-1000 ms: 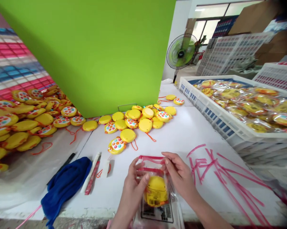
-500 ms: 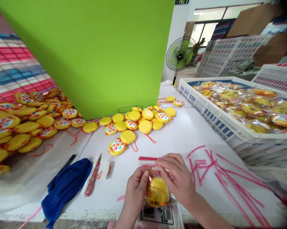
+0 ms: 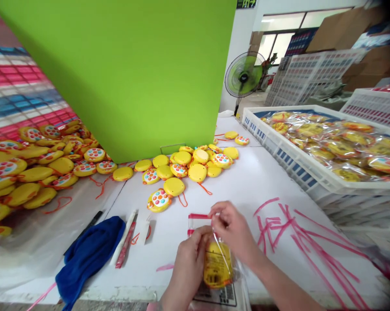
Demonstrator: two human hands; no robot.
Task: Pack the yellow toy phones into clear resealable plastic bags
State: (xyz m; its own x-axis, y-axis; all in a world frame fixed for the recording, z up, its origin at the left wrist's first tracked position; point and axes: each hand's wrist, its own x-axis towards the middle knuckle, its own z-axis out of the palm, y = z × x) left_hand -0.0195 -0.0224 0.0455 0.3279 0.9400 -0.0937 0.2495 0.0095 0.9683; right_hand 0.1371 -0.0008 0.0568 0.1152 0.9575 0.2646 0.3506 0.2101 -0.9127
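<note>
A yellow toy (image 3: 217, 270) with printed text and a barcode on its back lies inside a clear plastic bag (image 3: 228, 255), low in the view. My left hand (image 3: 189, 261) is closed on the bag's left upper side, thumb and fingers pressed together. At the bag's upper right, my right hand (image 3: 232, 233) pinches the clear film, with its fingertips above the toy. Underneath are flat clear bags (image 3: 195, 215) with pink strips across the top and black print lower down. My hands hide part of the bag's opening.
Loose yellow toys (image 3: 197, 172) with coloured dots lie before a green board (image 3: 143, 82); more are heaped at left. A blue cloth (image 3: 94, 255) and pens lie left of my hands. Pink strips (image 3: 314, 242) lie at right, near a white crate (image 3: 324, 172) of bagged toys.
My right hand has risen slightly, drawing the film up. The bagged toy has shifted a little right and down, and my left hand has turned slightly, still on the bag.
</note>
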